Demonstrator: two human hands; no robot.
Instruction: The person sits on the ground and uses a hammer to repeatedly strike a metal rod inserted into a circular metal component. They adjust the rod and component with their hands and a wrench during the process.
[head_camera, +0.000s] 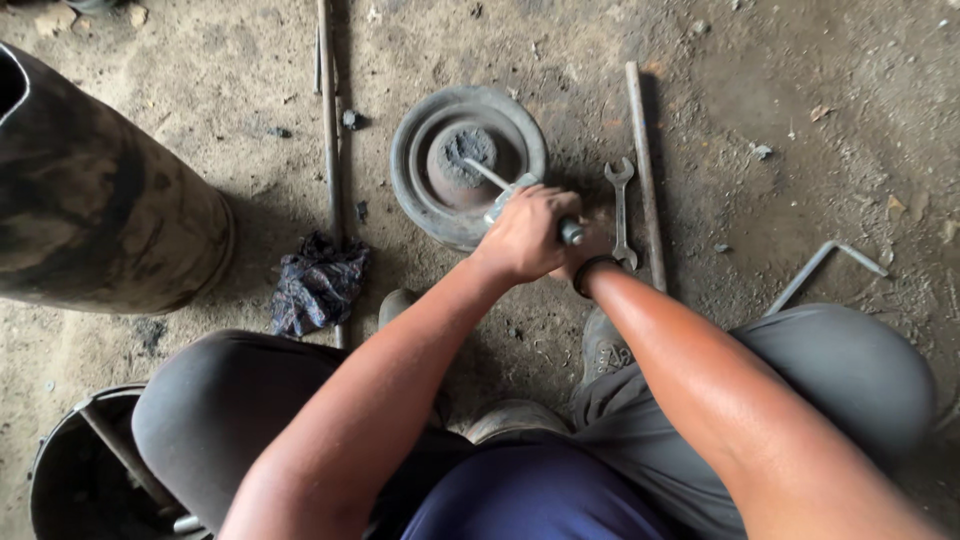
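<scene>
Knees in grey trousers fill the bottom of the frame, with a dark bucket cut off at the lower left corner. Between the knees, two worn shoes rest on the dirt floor, one toe just below the wrists. Both forearms rise toward the middle of the frame. The left hand is clenched around a metal tool whose thin shaft reaches up and left into the hub of a round, dirty wheel-like disc lying flat at centre top. The right hand is mostly hidden behind the left, a dark band at its wrist; whether it grips anything cannot be told. Just right of the hands lies an open-ended spanner, and touching or nearly touching it a long rusty bar running up the frame. Farther right a bent metal rod lies apart, with bare ground around it. Left of the disc a thin long rod runs vertically, a crumpled dark rag at its lower end. A large dark drum crowds the left edge, narrowing the room on that side
</scene>
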